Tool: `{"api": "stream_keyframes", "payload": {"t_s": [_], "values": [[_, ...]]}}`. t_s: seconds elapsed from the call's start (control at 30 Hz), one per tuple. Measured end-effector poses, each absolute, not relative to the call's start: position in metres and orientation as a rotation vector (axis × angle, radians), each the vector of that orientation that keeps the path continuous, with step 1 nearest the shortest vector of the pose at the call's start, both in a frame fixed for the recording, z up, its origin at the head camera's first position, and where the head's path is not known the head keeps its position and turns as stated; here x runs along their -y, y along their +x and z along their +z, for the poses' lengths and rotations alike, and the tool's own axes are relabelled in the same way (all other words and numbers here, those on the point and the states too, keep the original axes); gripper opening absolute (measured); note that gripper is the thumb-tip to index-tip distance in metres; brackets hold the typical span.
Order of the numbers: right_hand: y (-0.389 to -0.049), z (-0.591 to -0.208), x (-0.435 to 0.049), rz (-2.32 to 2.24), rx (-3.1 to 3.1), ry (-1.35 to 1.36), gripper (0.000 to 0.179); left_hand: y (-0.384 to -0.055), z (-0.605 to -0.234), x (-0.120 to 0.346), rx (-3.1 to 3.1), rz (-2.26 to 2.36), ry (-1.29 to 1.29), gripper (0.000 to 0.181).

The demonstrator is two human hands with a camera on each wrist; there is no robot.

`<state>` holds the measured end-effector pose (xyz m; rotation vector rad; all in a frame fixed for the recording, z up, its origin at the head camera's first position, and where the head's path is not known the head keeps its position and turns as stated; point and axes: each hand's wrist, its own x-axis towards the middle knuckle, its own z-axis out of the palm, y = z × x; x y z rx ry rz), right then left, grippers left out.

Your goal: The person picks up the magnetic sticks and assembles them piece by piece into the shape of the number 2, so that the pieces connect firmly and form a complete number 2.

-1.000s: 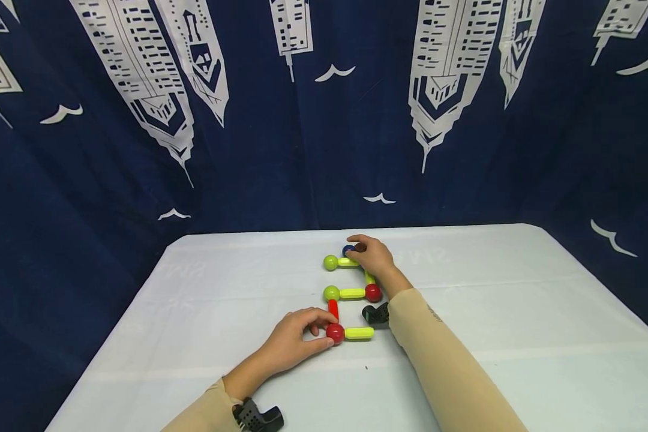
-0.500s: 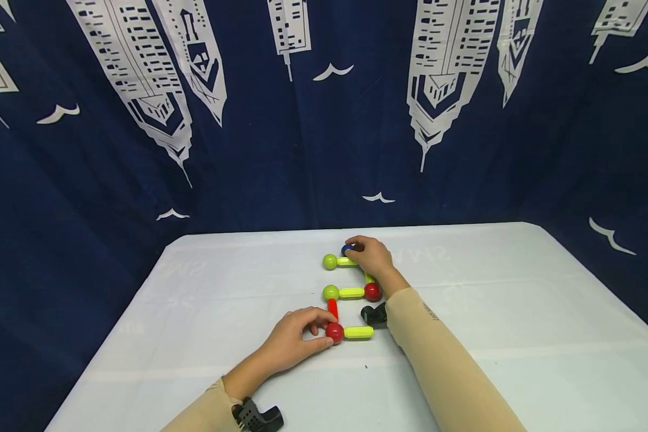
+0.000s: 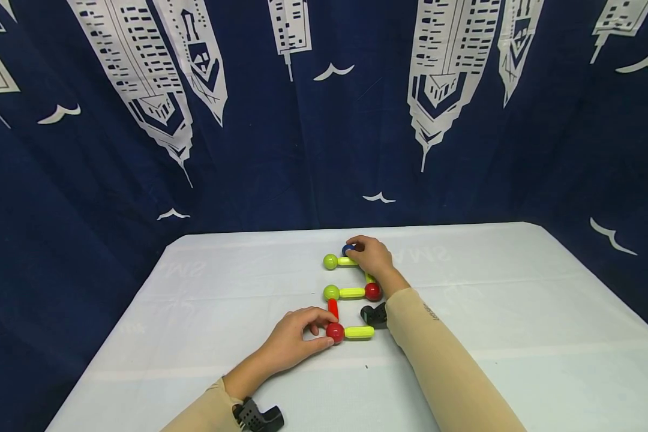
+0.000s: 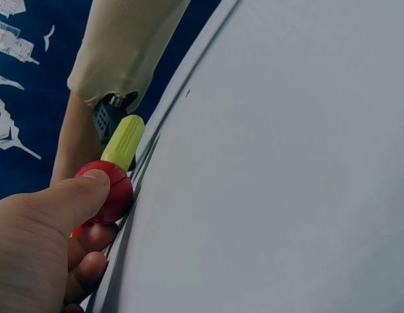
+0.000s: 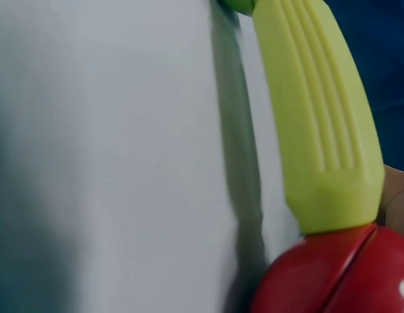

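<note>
My left hand (image 3: 291,342) pinches a red ball (image 3: 335,333) between thumb and fingers at the near end of a zigzag of joined balls and rods. A yellow-green rod (image 4: 124,142) sticks out of that ball. From it a red rod (image 3: 332,308) leads to a green ball (image 3: 332,293), then another yellow-green rod (image 3: 351,293) reaches a second red ball (image 3: 373,291). At the far end, my right hand (image 3: 374,257) holds a blue ball (image 3: 348,249), partly covered by its fingers. Beside it lies a green ball (image 3: 330,261) on a yellow-green rod (image 3: 348,261).
The white table (image 3: 194,324) ends at a dark blue printed curtain (image 3: 313,150). A black wrist camera (image 3: 375,315) on the right arm sits close to the zigzag; another black wrist camera (image 3: 259,417) is on the left wrist.
</note>
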<state>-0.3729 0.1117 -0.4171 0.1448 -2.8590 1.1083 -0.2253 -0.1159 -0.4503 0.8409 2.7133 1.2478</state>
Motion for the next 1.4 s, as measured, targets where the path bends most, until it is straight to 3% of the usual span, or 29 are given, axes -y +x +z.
{"api": "stream_keyframes", "payload": {"t_s": [0.37,0.7,1.4], "values": [[-0.364,-0.401,-0.118,1.367,2.678,0.160,0.036,-0.226,-0.450,0.115,-2.703,1.264,0.858,0.032],[-0.327,-0.382,-0.136,1.474,2.583,0.259,0.034,-0.225,-0.450,0.115,-2.706,1.262,0.857,0.033],[-0.255,-0.397,-0.177,1.638,2.666,0.644,0.032,-0.226,-0.452,0.115,-2.719,1.252,0.843,0.033]]}}
